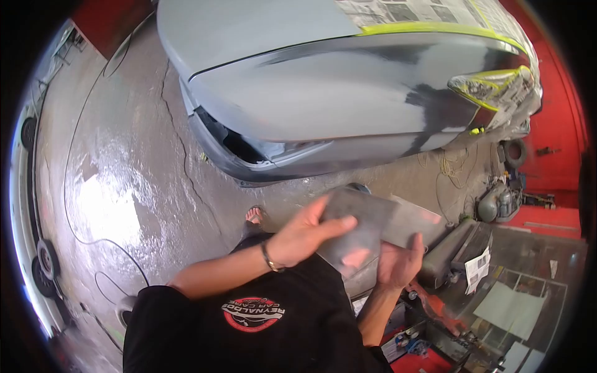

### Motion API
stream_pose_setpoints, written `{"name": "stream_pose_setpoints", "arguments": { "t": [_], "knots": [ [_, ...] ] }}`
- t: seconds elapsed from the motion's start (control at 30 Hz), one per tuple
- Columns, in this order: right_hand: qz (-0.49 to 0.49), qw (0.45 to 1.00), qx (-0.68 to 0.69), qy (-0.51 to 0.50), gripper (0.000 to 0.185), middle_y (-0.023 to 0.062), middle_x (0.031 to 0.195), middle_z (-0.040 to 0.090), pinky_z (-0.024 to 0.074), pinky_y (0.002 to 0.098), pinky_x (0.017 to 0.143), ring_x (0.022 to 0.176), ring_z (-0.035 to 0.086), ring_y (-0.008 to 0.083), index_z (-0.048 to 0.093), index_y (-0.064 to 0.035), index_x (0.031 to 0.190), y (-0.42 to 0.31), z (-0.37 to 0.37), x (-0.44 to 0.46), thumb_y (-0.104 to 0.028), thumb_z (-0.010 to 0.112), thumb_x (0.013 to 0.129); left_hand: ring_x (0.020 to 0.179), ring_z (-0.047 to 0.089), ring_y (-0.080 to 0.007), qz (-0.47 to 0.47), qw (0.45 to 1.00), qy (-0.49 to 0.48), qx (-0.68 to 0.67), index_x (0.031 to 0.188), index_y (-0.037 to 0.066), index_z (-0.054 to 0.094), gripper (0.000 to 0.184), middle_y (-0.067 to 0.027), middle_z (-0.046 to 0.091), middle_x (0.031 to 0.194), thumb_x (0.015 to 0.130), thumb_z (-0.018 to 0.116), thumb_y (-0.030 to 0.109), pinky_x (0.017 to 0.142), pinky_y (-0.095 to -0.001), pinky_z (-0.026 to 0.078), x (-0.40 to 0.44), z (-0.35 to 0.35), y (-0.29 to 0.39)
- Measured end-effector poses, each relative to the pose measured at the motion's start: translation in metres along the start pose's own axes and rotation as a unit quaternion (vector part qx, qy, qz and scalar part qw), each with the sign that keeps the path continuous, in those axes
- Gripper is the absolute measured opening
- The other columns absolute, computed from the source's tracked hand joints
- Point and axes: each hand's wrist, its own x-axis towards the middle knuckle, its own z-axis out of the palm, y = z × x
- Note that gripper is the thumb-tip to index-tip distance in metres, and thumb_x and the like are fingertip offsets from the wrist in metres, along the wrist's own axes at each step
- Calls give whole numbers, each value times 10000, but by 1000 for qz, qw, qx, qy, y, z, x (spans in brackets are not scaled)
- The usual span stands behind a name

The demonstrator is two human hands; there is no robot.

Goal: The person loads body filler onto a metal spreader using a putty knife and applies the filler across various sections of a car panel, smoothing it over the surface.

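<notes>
In the head view my left hand (309,234) is closed around a dark grey sheet (357,217), thumb on its face. My right hand (400,264) holds a lighter grey sheet (407,224) from below, its fingers partly behind it. The two sheets meet or overlap in front of my body; both are slightly blurred. Beyond them stands a car body (323,87) in patchy grey and dark tones, with newspaper (404,11) and yellow-green tape (429,28) on its upper part. A lamp area (491,87) is covered in the same way.
A hose (67,174) runs over the shiny floor at left. A white car (25,211) stands at the far left. At right are a compressor tank (491,205), a tyre (515,153), a glass-topped table (563,280) and a red tool (438,311).
</notes>
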Motion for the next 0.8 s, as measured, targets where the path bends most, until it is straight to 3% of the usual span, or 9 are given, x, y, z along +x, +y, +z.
{"name": "stream_pose_setpoints", "arguments": {
  "t": [0.03,0.1,0.2,0.3,0.37,0.43,0.47,0.57,0.8],
  "knots": [
    [-28,1000,6,-6,527,110,1683,555,336,721,1284,1573,483,356,525,-153,1646,-5,-4,8,-308,603,1149,1365,649,-139,0,998,51,-24,1597,63,576,485,-24,701,1480,1137,709,146,1173,-363,520,-5,-12,0],
    [-42,985,163,-37,501,77,1700,547,321,755,1271,1581,472,352,561,-211,1621,-11,-4,23,-333,633,1141,1383,648,-154,30,985,145,-94,1634,79,538,506,-34,682,1516,1156,675,168,1175,-374,525,-12,-27,7],
    [-64,969,202,-130,532,46,1673,578,370,764,1235,1574,482,354,601,-247,1602,-17,4,60,-486,644,1129,1404,636,-167,77,983,165,-23,1659,75,503,509,-44,659,1536,1178,627,186,1177,-377,526,-14,-40,27],
    [-57,976,174,-120,525,68,1667,582,358,770,1242,1570,486,346,624,-217,1579,-33,33,84,-490,639,1130,1404,634,-173,125,982,140,10,1668,63,485,520,-59,648,1544,1179,619,180,1172,-377,530,-5,-46,47],
    [-112,978,-67,-161,538,92,1607,622,368,721,1259,1524,539,353,675,-161,1512,-34,60,87,-495,683,1091,1394,638,-171,138,979,141,44,1666,44,480,517,-71,651,1538,1185,606,183,1161,-375,537,-1,-51,54],
    [-197,872,-381,-238,522,107,1558,649,373,691,1270,1496,570,359,718,-126,1449,-25,85,82,-479,716,1064,1384,642,-168,150,975,143,79,1665,25,475,514,-83,654,1532,1191,593,187,1149,-374,545,1,-58,61],
    [-254,749,-536,-297,470,76,1468,695,393,641,1256,1435,621,350,774,-166,1367,-25,105,72,-410,817,968,1379,646,-168,146,975,138,95,1661,18,479,512,-84,660,1526,1192,592,188,1152,-372,543,1,-61,65],
    [-317,442,-705,-456,447,15,1403,720,407,628,1219,1389,643,314,806,-244,1303,-23,139,61,-334,891,873,1362,655,-166,129,975,115,140,1652,2,490,509,-85,676,1509,1191,594,192,1159,-366,536,0,-62,75],
    [-339,408,-689,-494,427,-60,1319,719,403,609,1199,1328,659,246,811,-296,1208,11,151,54,-291,921,796,1347,658,-163,141,954,83,250,1632,2,513,524,-89,687,1493,1170,634,220,1160,-350,526,4,-59,84]
  ]
}}
